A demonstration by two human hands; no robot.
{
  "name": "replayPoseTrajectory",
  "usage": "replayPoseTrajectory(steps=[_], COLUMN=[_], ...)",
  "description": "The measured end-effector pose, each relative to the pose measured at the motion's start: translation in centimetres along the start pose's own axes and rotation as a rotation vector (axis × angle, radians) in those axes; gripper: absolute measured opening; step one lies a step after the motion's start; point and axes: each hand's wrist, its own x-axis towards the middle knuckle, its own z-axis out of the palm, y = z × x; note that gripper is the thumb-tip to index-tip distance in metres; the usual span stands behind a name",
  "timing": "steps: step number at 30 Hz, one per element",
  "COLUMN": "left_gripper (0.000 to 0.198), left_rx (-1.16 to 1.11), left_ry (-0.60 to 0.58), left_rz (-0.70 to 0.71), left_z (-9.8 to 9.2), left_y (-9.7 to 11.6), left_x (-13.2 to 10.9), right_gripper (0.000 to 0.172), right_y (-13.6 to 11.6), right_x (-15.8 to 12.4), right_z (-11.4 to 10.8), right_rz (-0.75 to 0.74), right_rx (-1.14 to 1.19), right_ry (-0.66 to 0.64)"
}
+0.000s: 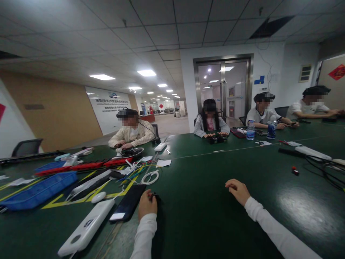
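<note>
Your left hand [147, 204] rests on the green worktop [205, 201], its grip closed narrowly over a small black piece [155, 196] at the fingertips; I cannot tell how firmly it is pinched. Your right hand [238, 191] lies well apart, fingers curled in, holding nothing. The piece is small and dark on a dark top, so if it slips you could easily lose sight of it. The black phone [128, 206] lies just beside your left hand, with the white power strip [86, 228] near it; a sideways sweep of your sleeve might shove either. The white cable coil [150, 177] ahead could snag your fingers.
</note>
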Motion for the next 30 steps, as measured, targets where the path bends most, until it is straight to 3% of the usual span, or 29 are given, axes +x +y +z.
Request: replayPoseTrajectory(steps=[11,17,30], left_gripper=[0.030,0.018,0.021], left_rx=[-0.038,0.031,0.041], left_ry=[-0.006,-0.048,-0.060], left_rz=[-0.009,0.030,0.077], left_z=[-0.56,-0.78,-0.51], left_y=[0.71,0.76,0.35], left_x=[-0.43,-0.49,-0.34], right_gripper=[0.018,0.017,0.016], right_y=[-0.17,-0.55,0.18], right_x=[-0.10,-0.22,-0.04], right_z=[-0.09,-0.29,-0.12], right_rz=[0.005,0.044,0.037], right_rx=[0.001,0.028,0.030], right_ry=[-0.018,-0.031,-0.033])
